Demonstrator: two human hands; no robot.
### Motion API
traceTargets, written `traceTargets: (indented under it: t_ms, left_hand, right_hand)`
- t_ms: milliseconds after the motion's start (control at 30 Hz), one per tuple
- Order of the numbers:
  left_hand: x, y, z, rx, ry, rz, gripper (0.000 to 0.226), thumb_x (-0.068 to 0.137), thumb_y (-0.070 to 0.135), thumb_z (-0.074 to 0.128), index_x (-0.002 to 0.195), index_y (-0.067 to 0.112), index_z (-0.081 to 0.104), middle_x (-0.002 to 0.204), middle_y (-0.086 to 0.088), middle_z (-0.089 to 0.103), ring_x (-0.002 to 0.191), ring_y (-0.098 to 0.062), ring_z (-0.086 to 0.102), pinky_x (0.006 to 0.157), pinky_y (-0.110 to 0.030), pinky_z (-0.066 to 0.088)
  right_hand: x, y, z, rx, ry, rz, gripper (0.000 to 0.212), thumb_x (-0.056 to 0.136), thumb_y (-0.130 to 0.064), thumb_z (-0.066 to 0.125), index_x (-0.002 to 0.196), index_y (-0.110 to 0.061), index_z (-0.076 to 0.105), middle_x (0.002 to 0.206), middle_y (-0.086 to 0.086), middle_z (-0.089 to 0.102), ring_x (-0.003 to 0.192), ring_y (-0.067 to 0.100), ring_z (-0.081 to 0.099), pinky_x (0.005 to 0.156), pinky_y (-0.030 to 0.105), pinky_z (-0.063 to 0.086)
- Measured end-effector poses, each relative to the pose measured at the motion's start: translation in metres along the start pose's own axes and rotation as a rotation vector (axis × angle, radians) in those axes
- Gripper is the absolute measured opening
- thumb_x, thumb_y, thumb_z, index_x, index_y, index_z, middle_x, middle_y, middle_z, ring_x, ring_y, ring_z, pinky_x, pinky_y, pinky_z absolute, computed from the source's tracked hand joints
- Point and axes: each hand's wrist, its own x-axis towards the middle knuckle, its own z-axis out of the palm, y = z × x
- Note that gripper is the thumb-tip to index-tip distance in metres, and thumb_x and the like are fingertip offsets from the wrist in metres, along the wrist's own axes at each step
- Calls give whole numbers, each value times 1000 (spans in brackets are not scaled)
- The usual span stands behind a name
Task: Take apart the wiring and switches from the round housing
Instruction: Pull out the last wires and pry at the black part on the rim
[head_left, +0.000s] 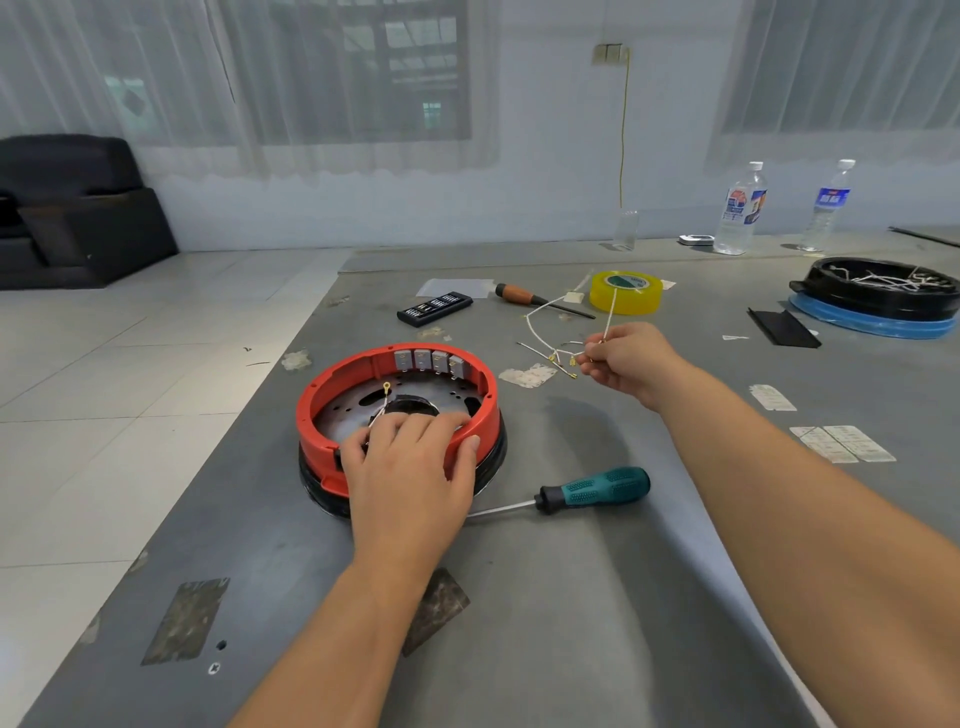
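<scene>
Head view: red round housing (332, 415) sitting on the grey desk (571, 597), left of centre, seated on a black base ring. Along the far inner wall, 4 grey switches (430, 361) in a row. Inside, a dark perforated plate with a centre hole, and a short white wire with a yellow ring terminal (386, 387) standing up from it.

Left hand (410, 467) resting on the near rim of the housing, fingers fairly straight and spread over the edge into the interior, thumb against the outer right wall; holding nothing.

Right hand (626, 364) raised to the right of the housing, well apart from it, fingers curled and pinching a bundle of thin white wires (550, 332) with small yellow terminals, loose ends trailing left and up.

Green-handled screwdriver (595, 491) lying on the desk just beside the housing, shaft pointing toward the left hand. Farther back: orange-handled screwdriver (519, 295), yellow tape roll (626, 292), black bit case (435, 307). At far right, a black round tray (878, 291) on a blue ring, holding white wires. 2 water bottles (740, 208) near the far edge.
</scene>
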Motion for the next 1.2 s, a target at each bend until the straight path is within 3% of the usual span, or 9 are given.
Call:
traceTargets:
  t_ms: [167,300,400,500,633,767,933,1067,1200]
  left_hand:
    - [1,-1,3,-10,26,-7,22,92,42,61,107,36,76,95,15,74,103,-21,64,90,-40,29]
    - [1,-4,5,-37,9,-26,24,93,45,59,109,40,76,95,18,73,104,-16,61,91,-38,28]
    - [2,-5,6,-47,-2,-42,24,94,47,57,109,41,75,95,20,72,104,-14,60,92,-36,27]
    - [2,-4,6,-43,-5,-42,24,94,46,58,109,41,75,94,20,72,103,-15,58,92,-37,27]
    - [1,-5,7,-47,-13,-49,23,94,47,57,109,41,74,95,20,71,104,-14,57,92,-37,27]
    - [2,-4,7,-48,-23,-57,24,95,47,57,110,41,74,96,21,72,104,-13,57,92,-36,26]
    - [2,-3,5,-59,-44,-70,25,94,48,56,110,42,75,97,21,72,104,-15,58,92,-36,26]
    - [3,-2,3,-69,-55,-80,26,92,49,59,111,41,76,97,20,73,105,-15,58,92,-35,25]
    - [2,-2,1,-71,-64,-70,28,88,46,61,112,39,75,98,19,73,105,-16,60,90,-35,24]
  right_hand:
    - [35,-7,19,-113,22,100,24,107,-2,39,87,-5,53,76,10,59,60,14,54,45,15,46]
    - [67,-6,20,-298,70,135,35,107,-2,37,76,-6,51,73,7,59,60,13,50,58,19,43]
    - [84,-3,12,-400,48,174,39,109,-5,31,76,-6,51,72,4,57,58,12,45,53,19,36]
    - [97,4,3,-557,32,152,35,103,-5,44,72,-4,61,71,7,58,57,15,44,55,24,36]
    - [103,6,0,-879,83,17,14,93,-12,60,88,-3,70,87,13,66,73,28,55,68,33,47]
    - [96,3,3,-1170,134,-79,16,94,-23,58,100,-8,60,102,13,58,89,30,53,73,32,44]
    - [87,10,6,-1237,189,-143,28,91,-23,60,115,-10,66,118,14,64,109,34,63,78,33,47]
    - [76,23,18,-1239,-5,-379,33,95,-14,50,121,-17,71,128,12,63,117,33,59,96,39,52]
    - [68,37,21,-1314,-89,-423,33,96,-12,49,120,-20,69,129,9,59,115,30,58,98,46,52]
